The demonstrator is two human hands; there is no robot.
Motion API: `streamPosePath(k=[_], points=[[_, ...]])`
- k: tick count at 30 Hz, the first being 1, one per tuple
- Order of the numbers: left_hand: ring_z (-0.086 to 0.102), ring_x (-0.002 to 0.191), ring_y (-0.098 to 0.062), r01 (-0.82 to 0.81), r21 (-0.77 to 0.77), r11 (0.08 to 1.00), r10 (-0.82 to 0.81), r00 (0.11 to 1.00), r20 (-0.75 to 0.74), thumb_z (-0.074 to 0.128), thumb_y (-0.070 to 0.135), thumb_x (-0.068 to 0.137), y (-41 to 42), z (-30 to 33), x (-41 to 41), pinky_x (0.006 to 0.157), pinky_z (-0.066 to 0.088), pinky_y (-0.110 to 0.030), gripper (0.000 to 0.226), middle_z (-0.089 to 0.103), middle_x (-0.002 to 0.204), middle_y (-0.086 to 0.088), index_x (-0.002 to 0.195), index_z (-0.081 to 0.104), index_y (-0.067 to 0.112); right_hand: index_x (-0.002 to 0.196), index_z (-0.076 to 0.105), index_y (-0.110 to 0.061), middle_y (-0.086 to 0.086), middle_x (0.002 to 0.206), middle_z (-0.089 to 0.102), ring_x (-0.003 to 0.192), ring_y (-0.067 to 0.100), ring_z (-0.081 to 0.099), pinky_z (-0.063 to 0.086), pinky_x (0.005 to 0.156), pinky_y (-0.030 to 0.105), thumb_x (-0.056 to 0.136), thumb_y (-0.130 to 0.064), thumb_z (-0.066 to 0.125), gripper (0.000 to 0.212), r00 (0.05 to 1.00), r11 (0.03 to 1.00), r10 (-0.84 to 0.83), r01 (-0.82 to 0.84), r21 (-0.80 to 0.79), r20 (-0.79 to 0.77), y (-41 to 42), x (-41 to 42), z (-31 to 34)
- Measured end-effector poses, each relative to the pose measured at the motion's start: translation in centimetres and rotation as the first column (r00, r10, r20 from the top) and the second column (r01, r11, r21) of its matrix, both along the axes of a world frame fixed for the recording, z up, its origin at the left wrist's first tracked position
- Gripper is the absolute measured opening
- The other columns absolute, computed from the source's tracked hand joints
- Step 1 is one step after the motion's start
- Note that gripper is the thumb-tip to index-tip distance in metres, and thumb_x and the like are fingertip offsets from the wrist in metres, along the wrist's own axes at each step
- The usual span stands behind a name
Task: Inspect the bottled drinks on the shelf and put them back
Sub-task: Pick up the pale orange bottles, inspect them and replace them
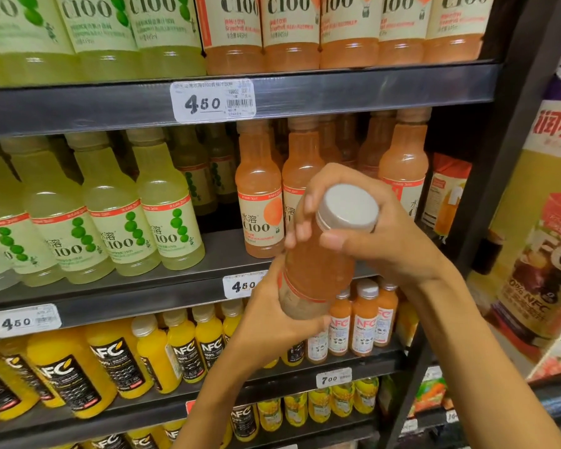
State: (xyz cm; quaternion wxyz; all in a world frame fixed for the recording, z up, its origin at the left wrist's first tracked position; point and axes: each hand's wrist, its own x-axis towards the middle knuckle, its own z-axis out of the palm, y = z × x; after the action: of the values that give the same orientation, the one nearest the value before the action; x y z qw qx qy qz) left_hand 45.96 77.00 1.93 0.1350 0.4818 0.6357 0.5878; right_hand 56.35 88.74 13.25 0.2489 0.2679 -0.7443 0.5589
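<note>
Both forearms are bare to the frame's edge, each hand [272, 319] without rings or gloves

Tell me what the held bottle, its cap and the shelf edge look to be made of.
Held bottle: clear glossy plastic, probably; the pink-orange drink shows through and highlights glint.
Cap: matte pale grey plastic, apparently, with a ribbed skirt.
Shelf edge: dark grey painted metal, it seems, with a clear glossy strip over the price tag.

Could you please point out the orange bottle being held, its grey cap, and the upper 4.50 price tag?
Orange bottle [318, 270], head view, on the bare liquid-filled body between the hands.
Grey cap [350, 205], head view, on its flat top.
Upper 4.50 price tag [212, 101], head view, on the tag's middle.
</note>
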Motion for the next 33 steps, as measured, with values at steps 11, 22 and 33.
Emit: streamPosePath(k=[11,22,33], points=[[0.060,0.116,-0.018,0.130,0.166,0.978,-0.167,0.957,0.235,0.079,0.031,0.068,-1.1,-1.2,1.2,0.088,0.051,-0.024,0.066,0.063,0.125,0.002,0.127,0.050,0.042,0.092,0.062,-0.018,0.003,0.072,0.066,0.068,0.017,0.065,0.054,0.066,0.031,0.088,-0.025,0.065,0.009,0.924,0.833,-0.373,0.374,-0.408,0.086,-0.9,-1.1,0.1],[0.063,0.106,-0.027,0.450,0.278,0.848,-0.519,0.603,0.605,0.059,0.050,0.089,-1.7,-0.5,1.7,0.088,0.052,-0.039,0.062,0.061,0.125,-0.017,0.138,0.048,0.013,0.117,0.051,-0.013,0.007,0.083,0.065,0.077,0.022,0.066,0.054,0.071,0.034,0.093,-0.045,0.047,0.039,0.961,0.769,0.102,0.089,-0.633,0.258,0.8,-3.4,-1.3],[0.068,0.104,-0.018,0.209,0.121,0.971,-0.241,0.855,0.459,0.064,0.071,0.070,-1.7,1.0,2.1,0.077,0.055,-0.026,0.055,0.070,0.115,-0.002,0.114,0.066,0.036,0.118,0.051,-0.016,0.003,0.080,0.071,0.077,0.020,0.071,0.056,0.064,0.028,0.092,-0.053,0.049,0.045,0.908,0.775,-0.282,0.406,-0.484,0.309,1.0,-3.0,-0.1]])
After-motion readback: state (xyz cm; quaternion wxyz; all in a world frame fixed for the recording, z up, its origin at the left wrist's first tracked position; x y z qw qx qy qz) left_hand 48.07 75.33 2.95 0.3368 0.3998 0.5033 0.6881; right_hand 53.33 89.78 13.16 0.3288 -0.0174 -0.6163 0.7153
